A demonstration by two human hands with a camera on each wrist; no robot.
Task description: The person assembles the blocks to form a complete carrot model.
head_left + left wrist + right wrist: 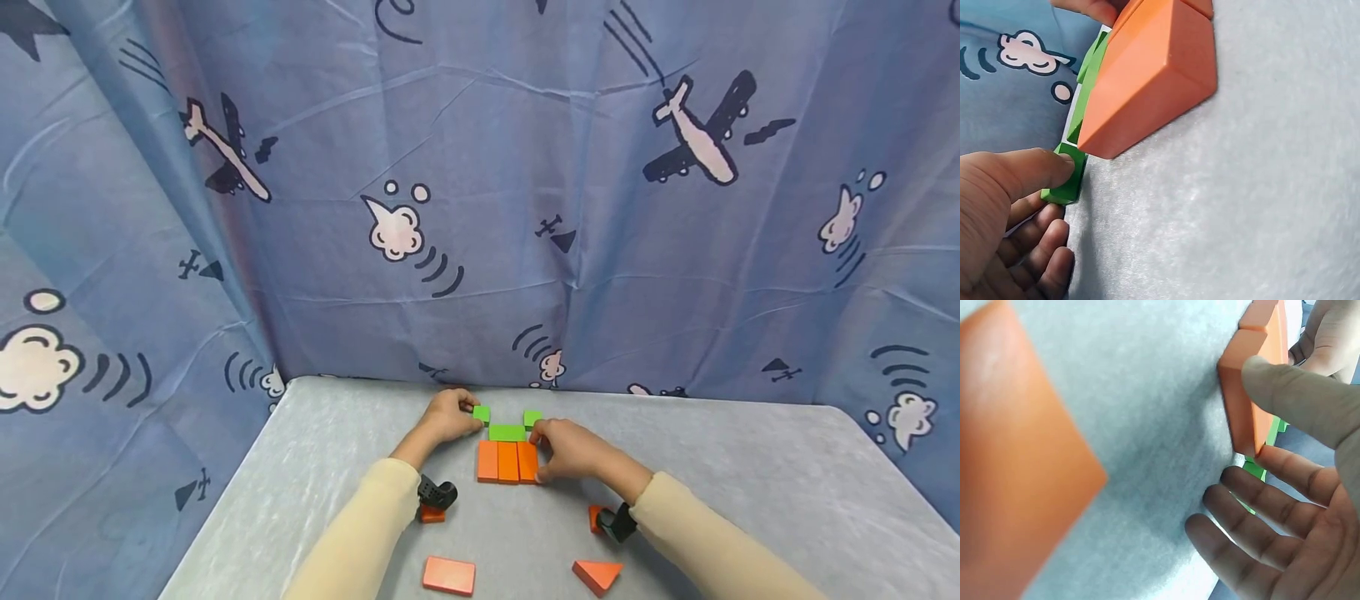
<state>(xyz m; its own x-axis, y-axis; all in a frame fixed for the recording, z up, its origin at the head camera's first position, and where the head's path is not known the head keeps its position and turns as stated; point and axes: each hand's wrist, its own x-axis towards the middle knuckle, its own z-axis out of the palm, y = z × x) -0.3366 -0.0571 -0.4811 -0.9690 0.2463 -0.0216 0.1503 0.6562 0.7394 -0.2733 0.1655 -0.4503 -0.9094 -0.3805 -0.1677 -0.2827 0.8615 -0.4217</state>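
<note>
Three upright-running orange blocks point(507, 462) lie side by side on the table, with a long green block point(507, 432) across their far end. My left hand point(446, 417) pinches a small green cube point(1063, 190) at the left end of the green block, thumb on its near face and fingers behind. My right hand point(572, 448) grips the rightmost orange block point(1240, 409) lengthwise, the thumb at its near end and the index fingertip at its far end; the other fingers stretch out loosely. Another green cube point(532, 418) sits just beyond the right index finger.
Nearer me lie an orange rectangular block point(448, 575) and an orange triangular block point(597, 575). Two more orange pieces, at left point(432, 516) and at right point(594, 518), are partly hidden behind the wrist cameras. A blue patterned curtain point(480, 333) hangs behind the table.
</note>
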